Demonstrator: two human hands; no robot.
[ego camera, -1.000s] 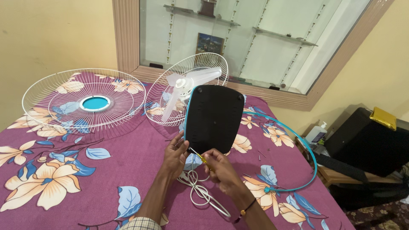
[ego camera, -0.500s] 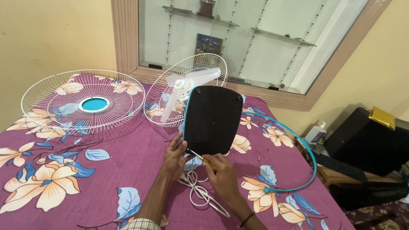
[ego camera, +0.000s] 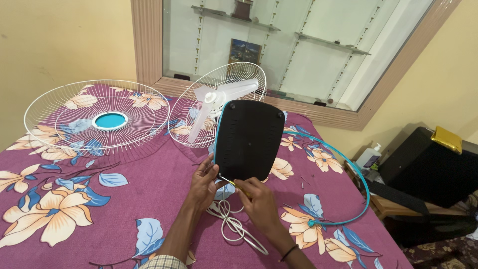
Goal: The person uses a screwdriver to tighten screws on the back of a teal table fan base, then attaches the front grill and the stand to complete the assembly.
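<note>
A table fan lies on its side on the bed, its black base underside (ego camera: 250, 137) facing me. My left hand (ego camera: 204, 182) grips the base's lower left corner. My right hand (ego camera: 259, 199) is closed on a small yellow-handled screwdriver (ego camera: 230, 182), whose tip touches the base's lower left edge by my left thumb. Behind the base are the white fan blades (ego camera: 219, 99) inside the rear wire guard (ego camera: 199, 127). The white power cord (ego camera: 234, 224) coils on the bedspread below my hands.
The detached front guard (ego camera: 97, 117) with a blue centre lies at the left. A blue guard ring (ego camera: 348, 184) lies at the right near the bed edge. Loose screws (ego camera: 303, 183) rest beside the base. A mirror (ego camera: 298, 45) stands behind; a bottle (ego camera: 371, 155) and black case (ego camera: 428, 167) stand right.
My right hand has shifted slightly left and turned, bringing the screwdriver tip onto the base's lower left edge. My left hand stays on the base.
</note>
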